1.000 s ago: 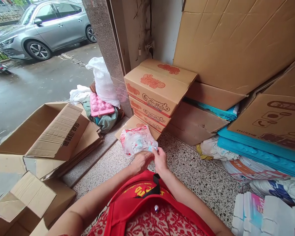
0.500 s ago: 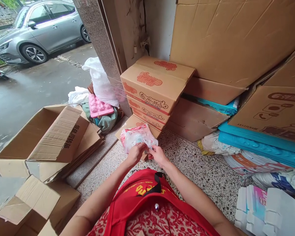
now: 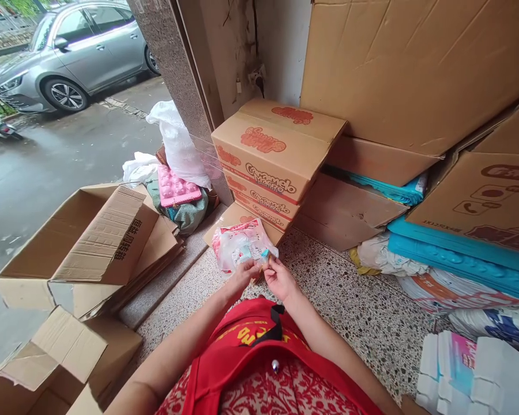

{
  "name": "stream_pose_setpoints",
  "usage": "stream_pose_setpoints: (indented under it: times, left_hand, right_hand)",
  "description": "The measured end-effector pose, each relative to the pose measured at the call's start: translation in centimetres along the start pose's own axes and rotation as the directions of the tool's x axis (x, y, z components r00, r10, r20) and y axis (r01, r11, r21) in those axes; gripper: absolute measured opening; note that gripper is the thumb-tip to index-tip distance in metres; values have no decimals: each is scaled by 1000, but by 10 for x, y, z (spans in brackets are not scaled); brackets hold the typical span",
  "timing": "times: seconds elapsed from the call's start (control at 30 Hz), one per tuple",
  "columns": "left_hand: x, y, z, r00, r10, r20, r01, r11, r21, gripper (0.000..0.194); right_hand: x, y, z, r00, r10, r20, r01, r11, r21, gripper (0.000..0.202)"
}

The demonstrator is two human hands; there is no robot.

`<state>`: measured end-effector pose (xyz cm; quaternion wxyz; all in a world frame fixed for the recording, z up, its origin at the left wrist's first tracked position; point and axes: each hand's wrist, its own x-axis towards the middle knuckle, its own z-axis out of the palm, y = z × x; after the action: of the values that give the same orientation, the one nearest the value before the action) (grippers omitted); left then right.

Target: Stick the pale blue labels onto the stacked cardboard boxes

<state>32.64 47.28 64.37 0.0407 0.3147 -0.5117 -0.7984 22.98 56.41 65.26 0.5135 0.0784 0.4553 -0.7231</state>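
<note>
My left hand (image 3: 241,278) and my right hand (image 3: 279,278) meet in front of me, both pinching the near edge of a crumpled clear plastic bag (image 3: 239,246) with red and white print. A small blue and orange bit of it sticks up between my fingertips. The bag hangs just above the speckled floor (image 3: 350,311), in front of a stack of brown Caramelo boxes (image 3: 271,155). A red apron covers my lap at the bottom of the view.
Opened, flattened cardboard boxes (image 3: 90,242) lie to my left by the doorstep. A pink tray (image 3: 176,188) and a white bag (image 3: 178,144) sit by the stone pillar. Blue foam sheets (image 3: 458,253), large cartons and white packets (image 3: 471,369) crowd the right. A grey car (image 3: 69,52) stands outside.
Both hands keep hold of the bag while my fingers shift along its near edge. The small blue and orange bit shows again between my fingertips. The view shifted slightly.
</note>
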Motion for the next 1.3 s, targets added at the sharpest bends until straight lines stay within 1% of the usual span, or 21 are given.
stream_pose_setpoints:
  times: [0.13, 0.27, 0.33, 0.4, 0.43, 0.47, 0.53, 0.6, 0.63, 0.67, 0.73, 0.8, 0.87, 0.97, 1.03, 1.1, 1.13, 1.17, 1.2, 1.27, 1.3]
  left_hand:
    - [-8, 2, 2, 998, -59, 13, 61, 990, -129, 34]
    - [-15, 8, 6, 998, 34, 45, -25, 983, -182, 32]
    - [-17, 13, 5, 990, 73, 120, -67, 996, -56, 30]
    - [-18, 19, 1, 980, 112, 166, -151, 957, 249, 23]
    - [-18, 22, -1, 975, 149, 163, -206, 877, 434, 19]
    - [-18, 26, -3, 967, 201, 154, -253, 756, 603, 18]
    - [-17, 31, -3, 933, 321, 161, -305, 470, 828, 19]
    - [-17, 34, 0, 897, 373, 236, -335, 226, 915, 19]
    - [-17, 34, 3, 884, 371, 284, -356, 141, 924, 20]
    - [-17, 34, 5, 875, 356, 328, -378, 81, 922, 20]
    - [-16, 34, 6, 866, 296, 403, -427, 18, 904, 21]
    - [-13, 37, 3, 850, 216, 480, -492, 6, 870, 25]
    - [-9, 40, -4, 830, 140, 540, -549, 33, 835, 27]
    - [-1, 43, -16, 816, 71, 574, -578, 147, 803, 19]
    - [4, 40, -22, 781, 71, 621, -616, 250, 747, 14]
    - [8, 33, -25, 722, 114, 683, -670, 364, 647, 17]
    - [8, 28, -25, 705, 160, 691, -685, 409, 603, 22]
    - [8, 21, -24, 709, 221, 670, -686, 436, 582, 26]
    - [6, 14, -23, 731, 293, 616, -675, 445, 589, 29]
    - [-2, -3, -21, 776, 421, 470, -627, 427, 652, 32]
    - [-7, -11, -20, 784, 456, 422, -606, 410, 682, 32]
  right_hand:
    - [6, 0, -4, 991, -49, -123, 55, 997, 50, 17]
    - [8, -1, -2, 979, -86, -187, 98, 994, 55, 22]
    - [9, -2, -1, 970, -115, -213, 128, 991, 49, 26]
    - [11, -3, -2, 957, -150, -248, 164, 986, 40, 27]
    - [12, -3, -3, 949, -166, -268, 181, 983, 34, 27]
    - [12, -3, -4, 941, -177, -289, 194, 981, 28, 27]
    - [13, -2, -6, 928, -183, -325, 198, 980, 12, 27]
    - [14, -2, -8, 927, -163, -339, 170, 985, -8, 26]
    - [13, -1, -8, 931, -143, -335, 144, 989, -22, 26]
    - [13, -1, -9, 939, -116, -323, 110, 993, -39, 25]
    - [11, -2, -10, 958, -51, -284, 30, 996, -79, 22]
    - [8, -3, -12, 973, 25, -230, -55, 991, -122, 19]
    - [3, -6, -15, 981, 98, -165, -124, 980, -155, 16]
    - [-4, -13, -18, 984, 174, -50, -179, 971, -158, 15]
    - [-9, -16, -19, 977, 212, 20, -208, 970, -127, 17]
    - [-11, -15, -19, 972, 229, 59, -224, 972, -70, 19]
    - [-11, -12, -19, 973, 221, 61, -219, 975, -33, 19]
    - [-11, -9, -20, 978, 201, 50, -202, 979, 8, 17]
    - [-10, -6, -21, 985, 173, 28, -174, 984, 49, 15]
    - [-6, 0, -25, 993, 109, -35, -104, 988, 112, 11]
    - [-3, 2, -28, 994, 80, -68, -70, 989, 130, 10]
